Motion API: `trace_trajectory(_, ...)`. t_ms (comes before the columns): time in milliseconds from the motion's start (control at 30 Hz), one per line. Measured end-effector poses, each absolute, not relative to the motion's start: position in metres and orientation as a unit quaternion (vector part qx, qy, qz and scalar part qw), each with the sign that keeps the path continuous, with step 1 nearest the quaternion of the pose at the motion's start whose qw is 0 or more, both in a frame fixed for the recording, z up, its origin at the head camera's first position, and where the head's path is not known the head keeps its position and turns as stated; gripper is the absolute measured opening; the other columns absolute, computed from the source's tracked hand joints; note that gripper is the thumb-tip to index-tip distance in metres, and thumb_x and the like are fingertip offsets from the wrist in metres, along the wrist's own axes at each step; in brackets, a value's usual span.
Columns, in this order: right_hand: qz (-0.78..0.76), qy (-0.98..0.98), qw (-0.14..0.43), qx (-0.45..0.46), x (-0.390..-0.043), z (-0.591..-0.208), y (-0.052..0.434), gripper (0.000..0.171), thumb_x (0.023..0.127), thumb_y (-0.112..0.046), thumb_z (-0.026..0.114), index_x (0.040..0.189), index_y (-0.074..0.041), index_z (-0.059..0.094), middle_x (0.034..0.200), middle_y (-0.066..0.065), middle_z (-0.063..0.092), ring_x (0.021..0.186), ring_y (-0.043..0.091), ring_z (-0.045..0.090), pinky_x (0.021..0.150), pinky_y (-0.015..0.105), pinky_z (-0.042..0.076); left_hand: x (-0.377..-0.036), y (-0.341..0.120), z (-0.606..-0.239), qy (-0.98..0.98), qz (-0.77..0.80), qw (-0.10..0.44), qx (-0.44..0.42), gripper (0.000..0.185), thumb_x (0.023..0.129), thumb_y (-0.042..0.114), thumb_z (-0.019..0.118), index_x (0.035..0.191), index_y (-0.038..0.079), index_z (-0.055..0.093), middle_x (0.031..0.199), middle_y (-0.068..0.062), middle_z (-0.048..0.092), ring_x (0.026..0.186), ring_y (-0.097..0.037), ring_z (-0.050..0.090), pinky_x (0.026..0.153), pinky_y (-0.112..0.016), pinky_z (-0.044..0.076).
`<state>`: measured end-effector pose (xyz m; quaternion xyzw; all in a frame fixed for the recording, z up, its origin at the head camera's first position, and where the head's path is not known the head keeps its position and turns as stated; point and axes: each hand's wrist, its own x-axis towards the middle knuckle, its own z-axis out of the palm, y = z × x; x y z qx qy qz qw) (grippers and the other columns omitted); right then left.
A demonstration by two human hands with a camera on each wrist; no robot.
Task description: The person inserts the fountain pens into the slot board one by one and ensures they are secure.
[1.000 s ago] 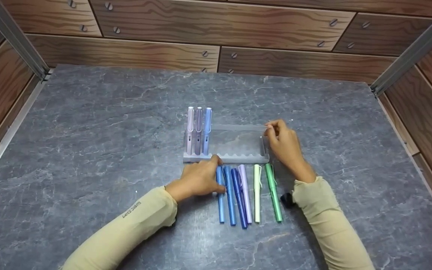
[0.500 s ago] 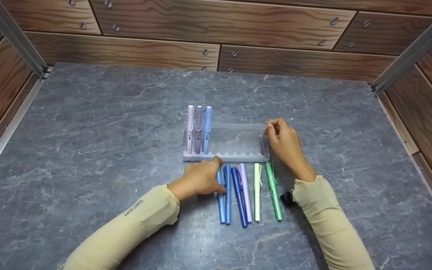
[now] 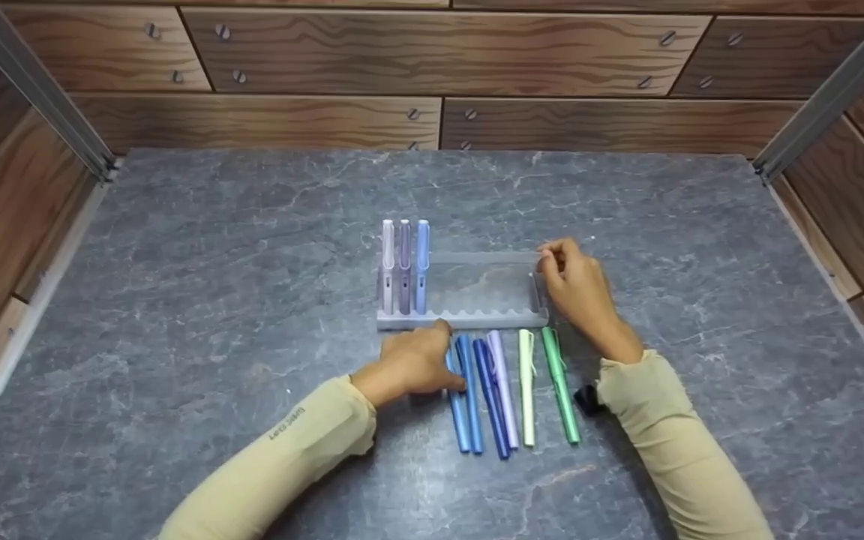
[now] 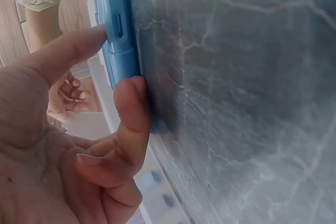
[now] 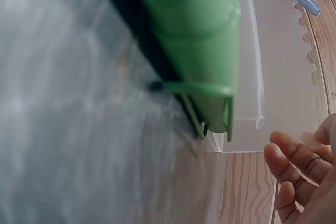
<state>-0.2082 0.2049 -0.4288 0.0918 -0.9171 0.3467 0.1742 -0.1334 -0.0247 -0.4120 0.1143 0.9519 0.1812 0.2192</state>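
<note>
My left hand [image 3: 418,361] pinches the leftmost blue pen [image 4: 116,19], which lies before the rack. Its thumb is at the barrel's side and a fingertip near the cap end. Beside that pen lie a second blue pen [image 3: 472,409], a dark blue pen [image 3: 491,397], a lavender pen [image 3: 503,390], a pale green pen [image 3: 526,397] and a green pen [image 3: 561,390]. The clear pen rack [image 3: 488,322] bears a pale lilac pen [image 3: 388,255], a purple pen [image 3: 405,255] and a light blue pen [image 3: 422,255] in its left notches. My right hand [image 3: 580,289] grips the rack's far right corner.
Wood-patterned walls [image 3: 327,56] enclose the marbled grey tabletop [image 3: 177,315] at the back and both sides. A small black object [image 3: 589,400] shows at the right cuff. The green pen lies close to the right wrist.
The lower end of the leftmost blue pen has swung right, closer to the second blue pen. The right hand stays at the rack corner. The head view has shifted slightly.
</note>
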Motion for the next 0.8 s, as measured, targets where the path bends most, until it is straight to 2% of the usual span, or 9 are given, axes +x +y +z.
trace_trajectory(300,0.346,-0.917,0.175,0.095,-0.210,-0.432,0.203,0.018,0.097,-0.012,0.052,0.101,0.002,0.063,0.081,0.014,0.071,0.069,0.026,0.063,0.060,0.035,0.044,-0.135,-0.025,-0.416,0.957,0.169,0.211,0.107,0.066,0.072,0.044,0.081,0.121,0.010,0.053,0.107,-0.010,0.069,0.096,-0.031,0.065,0.079,-0.044,0.050)
trace_trajectory(533,0.346,-0.921,0.151,0.099,-0.209,-0.434,0.204,0.020,0.098,-0.014,0.050,0.104,0.000,0.063,0.083,0.012,0.071,0.068,0.024,0.063,0.057,0.032,0.042,-0.129,-0.025,-0.422,0.953,0.202,0.205,0.091,0.066,0.068,0.036,0.083,0.120,0.011,0.050,0.102,-0.011,0.069,0.093,-0.032,0.066,0.078,-0.044,0.049)
trace_trajectory(800,0.349,-0.918,0.164,0.092,-0.212,-0.434,0.205,0.018,0.097,-0.012,0.051,0.103,0.001,0.062,0.083,0.013,0.071,0.070,0.027,0.064,0.060,0.036,0.044,-0.134,-0.028,-0.417,0.949,0.219,0.208,0.094,0.067,0.068,0.034,0.084,0.122,0.017,0.048,0.098,-0.007,0.068,0.085,-0.027,0.064,0.075,-0.041,0.048)
